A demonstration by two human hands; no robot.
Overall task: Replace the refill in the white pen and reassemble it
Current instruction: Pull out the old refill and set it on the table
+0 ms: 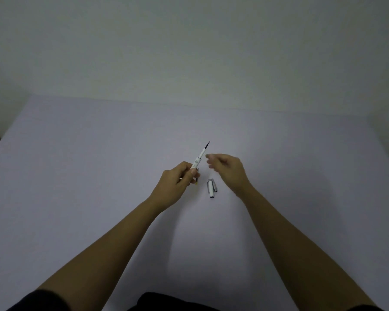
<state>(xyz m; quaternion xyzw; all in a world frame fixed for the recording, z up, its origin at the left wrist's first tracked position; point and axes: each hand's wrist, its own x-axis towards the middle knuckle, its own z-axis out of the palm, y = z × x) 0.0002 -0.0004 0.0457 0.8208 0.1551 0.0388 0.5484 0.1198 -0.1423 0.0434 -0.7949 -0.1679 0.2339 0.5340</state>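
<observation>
My left hand (177, 179) grips the lower end of the white pen (199, 158), which slants up and to the right with its dark pointed tip bare. A small yellowish bit shows just under the left fingers; what it is I cannot tell. My right hand (227, 168) hovers just right of the pen's front part, fingers loosely curled and holding nothing, a small gap from the barrel. The white pen cap (212, 188), with a grey clip, lies on the table between the two wrists.
The work surface is a pale lilac table (99, 176) against a plain light wall. Its left edge falls away at the far left. Both bare forearms reach in from the bottom of the view.
</observation>
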